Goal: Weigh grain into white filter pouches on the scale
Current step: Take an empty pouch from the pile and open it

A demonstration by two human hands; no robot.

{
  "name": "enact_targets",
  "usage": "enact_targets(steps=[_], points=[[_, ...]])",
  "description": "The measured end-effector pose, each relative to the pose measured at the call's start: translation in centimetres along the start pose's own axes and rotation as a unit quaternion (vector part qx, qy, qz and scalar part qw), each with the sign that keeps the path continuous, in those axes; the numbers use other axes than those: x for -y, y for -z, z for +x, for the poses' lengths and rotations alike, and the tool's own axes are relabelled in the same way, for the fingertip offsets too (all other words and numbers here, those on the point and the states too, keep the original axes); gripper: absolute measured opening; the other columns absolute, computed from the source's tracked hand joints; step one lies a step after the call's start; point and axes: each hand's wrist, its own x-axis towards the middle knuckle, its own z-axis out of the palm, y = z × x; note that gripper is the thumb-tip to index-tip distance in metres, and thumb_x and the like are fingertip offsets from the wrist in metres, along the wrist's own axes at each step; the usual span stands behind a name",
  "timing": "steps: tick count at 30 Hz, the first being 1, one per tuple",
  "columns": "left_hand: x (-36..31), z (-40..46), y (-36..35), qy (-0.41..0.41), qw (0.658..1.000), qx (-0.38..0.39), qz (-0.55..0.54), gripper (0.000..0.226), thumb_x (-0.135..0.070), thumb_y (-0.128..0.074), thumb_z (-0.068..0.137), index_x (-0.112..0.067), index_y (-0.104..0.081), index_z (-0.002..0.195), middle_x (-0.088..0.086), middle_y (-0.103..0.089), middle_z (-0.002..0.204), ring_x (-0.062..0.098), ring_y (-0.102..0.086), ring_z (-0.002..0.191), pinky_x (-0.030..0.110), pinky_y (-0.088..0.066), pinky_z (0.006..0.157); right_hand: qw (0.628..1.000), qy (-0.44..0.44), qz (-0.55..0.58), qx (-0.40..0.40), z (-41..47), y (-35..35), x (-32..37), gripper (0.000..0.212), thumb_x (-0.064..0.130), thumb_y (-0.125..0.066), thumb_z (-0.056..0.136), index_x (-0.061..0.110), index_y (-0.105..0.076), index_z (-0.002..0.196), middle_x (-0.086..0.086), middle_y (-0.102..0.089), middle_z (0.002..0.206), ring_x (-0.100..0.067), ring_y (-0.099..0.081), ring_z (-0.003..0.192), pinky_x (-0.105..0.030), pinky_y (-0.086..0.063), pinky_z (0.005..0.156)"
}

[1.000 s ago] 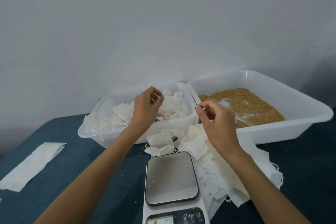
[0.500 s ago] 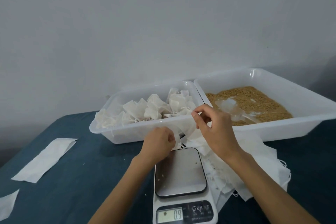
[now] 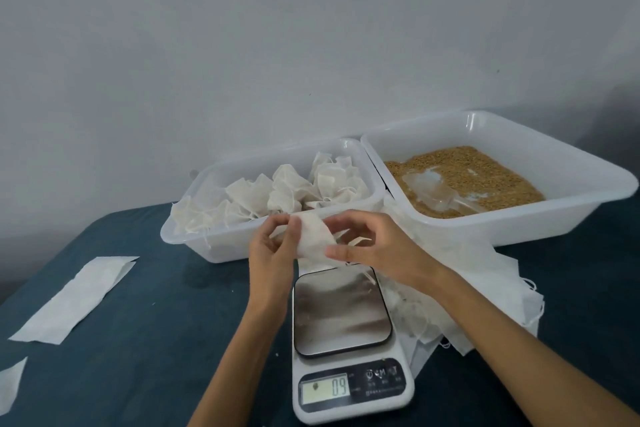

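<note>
fingers of the left hand (image 3: 273, 246) and right hand (image 3: 374, 246) pinched one empty white filter pouch (image 3: 313, 239) above the kitchen scale (image 3: 346, 336), in front of a tub of filled pouches (image 3: 277, 192) and a grain tray (image 3: 464, 180)

Left hand (image 3: 273, 246) and right hand (image 3: 377, 246) pinch an empty white pouch (image 3: 315, 239) above the scale (image 3: 346, 340), whose display (image 3: 325, 388) reads 09. Behind: tub of tied pouches (image 3: 214, 239); tub of grain (image 3: 519, 218) containing a clear scoop (image 3: 436, 191).
</note>
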Motion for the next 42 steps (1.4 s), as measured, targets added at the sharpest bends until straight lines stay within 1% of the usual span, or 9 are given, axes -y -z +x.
enact_targets(steps=[5,9,13,17,20,22,27,35,42], points=[[0.8,-0.2,-0.5,-0.014,0.995,-0.062,0.073,0.017,-0.040,-0.059,0.106,-0.026,-0.065,0.098,0.003,-0.065,0.063,0.016,-0.055,0.055,0.031,-0.046,0.049,0.994,-0.026,0.106,-0.024,0.2,-0.2,-0.5,0.011,0.006,-0.072,0.091,-0.001,-0.072,0.100,-0.011,-0.074,0.085,-0.020,-0.070,0.074,-0.027,-0.058,0.067],[0.4,-0.3,-0.6,0.077,0.994,0.072,-0.002,0.043,-0.041,-0.075,0.091,-0.002,-0.072,0.109,0.010,-0.070,0.080,0.016,-0.056,0.054,0.025,-0.046,0.045,0.987,-0.013,0.107,-0.116,0.3,0.0,-0.3,0.013,0.008,-0.070,0.093,-0.004,-0.070,0.099,-0.015,-0.070,0.075,-0.019,-0.066,0.059,-0.031,-0.059,0.058],[0.5,-0.3,-0.5,0.117,0.984,0.132,-0.020,0.018,-0.022,-0.079,0.086,-0.007,-0.082,0.095,0.012,-0.075,0.087,0.015,-0.060,0.066,0.025,-0.057,0.066,0.976,-0.011,0.107,-0.187,0.3,0.5,-0.5,0.012,0.010,-0.069,0.094,0.001,-0.069,0.101,-0.020,-0.070,0.084,-0.024,-0.068,0.063,-0.039,-0.061,0.059],[0.7,0.0,-0.3,0.093,0.991,0.092,-0.009,0.018,-0.025,-0.079,0.088,-0.010,-0.079,0.079,0.009,-0.071,0.074,0.014,-0.058,0.062,0.025,-0.054,0.066,0.970,0.021,-0.055,-0.238,0.1,-0.5,-0.8,0.028,0.010,-0.072,0.092,0.015,-0.061,0.117,-0.001,-0.065,0.106,-0.015,-0.068,0.069,-0.030,-0.060,0.062],[0.9,0.1,-0.2,0.057,0.993,0.095,0.050,0.035,-0.027,-0.075,0.096,-0.014,-0.066,0.064,0.008,-0.057,0.062,0.016,-0.047,0.058,0.029,-0.045,0.063,0.918,0.139,-0.223,-0.297,-0.1,-1.0,-0.7,0.033,0.011,-0.074,0.089,0.022,-0.057,0.116,0.008,-0.055,0.110,-0.013,-0.060,0.077,-0.015,-0.050,0.064],[0.9,0.0,-0.3,0.042,0.991,0.103,0.068,0.038,-0.028,-0.074,0.097,-0.016,-0.063,0.062,0.008,-0.053,0.059,0.016,-0.044,0.057,0.029,-0.042,0.062,0.924,0.186,-0.208,-0.261,-0.3,-1.2,-0.6,0.021,0.017,-0.074,0.090,0.022,-0.060,0.105,0.011,-0.059,0.104,-0.015,-0.060,0.077,-0.016,-0.049,0.061],[0.7,-0.5,-0.5,0.016,0.986,0.157,0.051,0.046,-0.042,-0.068,0.092,0.000,-0.063,0.074,0.004,-0.049,0.058,0.013,-0.040,0.056,0.023,-0.040,0.056,0.990,0.094,-0.041,-0.099,-0.7,-2.4,-0.1,0.019,0.036,-0.079,0.086,0.023,-0.068,0.095,0.002,-0.074,0.088,-0.018,-0.071,0.084,-0.031,-0.058,0.071],[0.5,-0.7,-0.8,-0.015,0.986,0.159,0.057,0.048,-0.040,-0.051,0.105,0.003,-0.057,0.085,0.011,-0.042,0.068,0.016,-0.042,0.060,0.029,-0.041,0.060,0.993,0.055,0.043,-0.093,-0.3,-1.7,-0.3,0.015,0.014,-0.074,0.091,0.013,-0.059,0.095,-0.003,-0.070,0.072,-0.014,-0.063,0.066,-0.023,-0.051,0.065],[0.6,-0.9,-1.2,-0.016,0.979,0.177,0.102,0.028,-0.014,-0.047,0.112,0.004,-0.054,0.092,0.011,-0.052,0.076,0.026,-0.043,0.069,0.045,-0.037,0.066,0.991,0.058,-0.003,-0.120,-0.5,-2.0,-0.1,0.030,0.036,-0.078,0.087,0.017,-0.054,0.087,0.002,-0.064,0.072,-0.017,-0.064,0.067,-0.032,-0.057,0.067]])
